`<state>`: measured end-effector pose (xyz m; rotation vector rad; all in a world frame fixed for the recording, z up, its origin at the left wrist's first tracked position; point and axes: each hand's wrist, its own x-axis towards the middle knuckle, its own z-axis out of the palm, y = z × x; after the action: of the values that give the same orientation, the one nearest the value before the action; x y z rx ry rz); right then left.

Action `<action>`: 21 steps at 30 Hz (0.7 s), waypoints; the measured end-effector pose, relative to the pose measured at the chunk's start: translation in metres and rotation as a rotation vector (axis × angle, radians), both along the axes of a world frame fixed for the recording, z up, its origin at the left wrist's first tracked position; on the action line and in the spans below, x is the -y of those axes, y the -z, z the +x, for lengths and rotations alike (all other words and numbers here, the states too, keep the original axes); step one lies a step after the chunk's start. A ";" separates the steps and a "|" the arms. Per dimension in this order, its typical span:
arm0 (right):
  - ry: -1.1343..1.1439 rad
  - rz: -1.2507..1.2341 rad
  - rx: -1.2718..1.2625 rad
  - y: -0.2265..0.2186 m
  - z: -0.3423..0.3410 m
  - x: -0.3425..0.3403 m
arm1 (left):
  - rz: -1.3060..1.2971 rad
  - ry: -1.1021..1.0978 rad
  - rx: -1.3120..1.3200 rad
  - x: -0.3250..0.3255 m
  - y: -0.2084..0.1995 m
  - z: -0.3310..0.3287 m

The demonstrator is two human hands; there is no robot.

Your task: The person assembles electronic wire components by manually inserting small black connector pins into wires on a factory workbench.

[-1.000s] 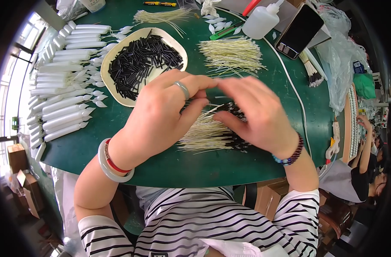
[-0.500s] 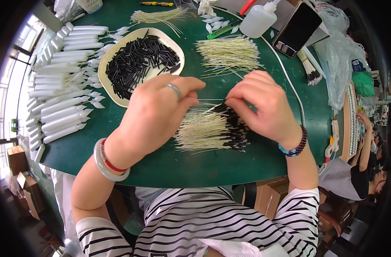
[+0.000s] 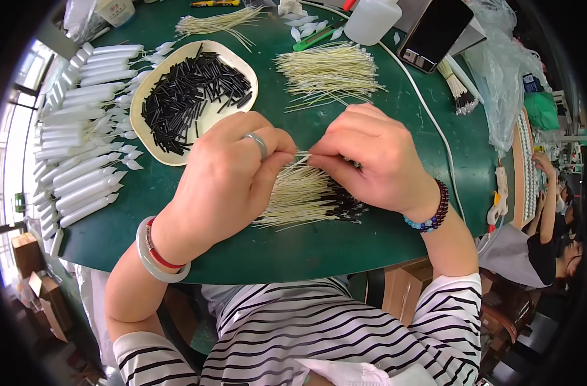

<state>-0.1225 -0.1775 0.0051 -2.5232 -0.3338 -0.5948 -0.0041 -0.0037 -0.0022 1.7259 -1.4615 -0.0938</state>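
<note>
Some pale wire [image 3: 302, 155] spans the small gap between the left hand [image 3: 224, 170] and the right hand [image 3: 378, 154], the fingers of both pinched narrow on it. Just below lies a black-ended wire bundle [image 3: 292, 199], partly hidden by the hands. Beyond them, 1 pale wire pile [image 3: 329, 69] lies on the green surface [image 3: 242, 254]. Near the left hand, 1 cream tray [image 3: 217, 119] holds short black tubes [image 3: 192, 90]; farther left, white candle-shaped pieces [image 3: 88, 182] lie in rows. A dark phone [image 3: 438, 31] leans at far right.

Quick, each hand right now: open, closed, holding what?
Left hand: closed in a pinch, apparently on a thin pale wire.
Right hand: also pinched closed, apparently on the same wire.
</note>
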 end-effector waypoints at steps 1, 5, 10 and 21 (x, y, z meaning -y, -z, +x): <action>-0.016 0.019 -0.005 -0.001 0.000 0.001 | 0.001 -0.027 0.029 0.000 -0.001 0.000; -0.012 0.019 -0.089 0.000 -0.004 0.006 | -0.021 -0.018 0.065 0.001 0.003 -0.001; 0.320 0.031 -0.230 0.004 0.006 0.036 | 0.043 0.046 0.150 0.008 0.017 -0.002; 0.347 -0.147 -0.186 0.019 0.013 0.035 | 0.161 -0.343 0.119 -0.016 -0.001 0.059</action>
<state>-0.1092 -0.2129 -0.0142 -2.7764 0.1373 -0.4703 0.0551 0.0120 -0.0011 2.1213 -1.2468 0.0769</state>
